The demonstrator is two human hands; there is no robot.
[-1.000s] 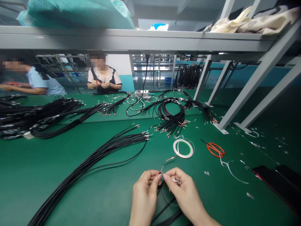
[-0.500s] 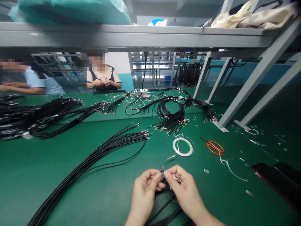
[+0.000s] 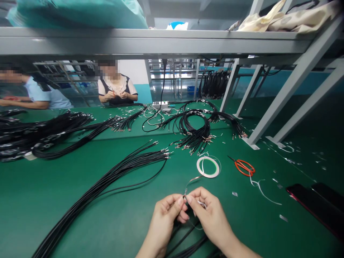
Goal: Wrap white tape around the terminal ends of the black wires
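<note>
My left hand (image 3: 163,222) and my right hand (image 3: 211,216) meet low in the view, pinching a thin black wire (image 3: 185,229) near its metal-tipped end (image 3: 185,196). A narrow tape strip (image 3: 193,180) rises from the fingertips toward the white tape roll (image 3: 207,167), which lies just beyond my hands. A small white piece (image 3: 201,204) shows under my right fingers. To the left lies a long bundle of black wires (image 3: 102,182) with metal terminals, apart from my hands. The pinched point is mostly hidden by my fingers.
Orange-handled scissors (image 3: 244,167) and a white strip (image 3: 264,193) lie on the green work mat (image 3: 80,222), with metal scraps around. Two dark phones (image 3: 314,204) sit at the right. Further wire bundles, two co-workers and a grey shelf (image 3: 134,43) with legs stand beyond.
My hands have shifted slightly, with my left wrist swinging further left. The view has tilted a little. The wire and tape stay pinched at my fingertips.
</note>
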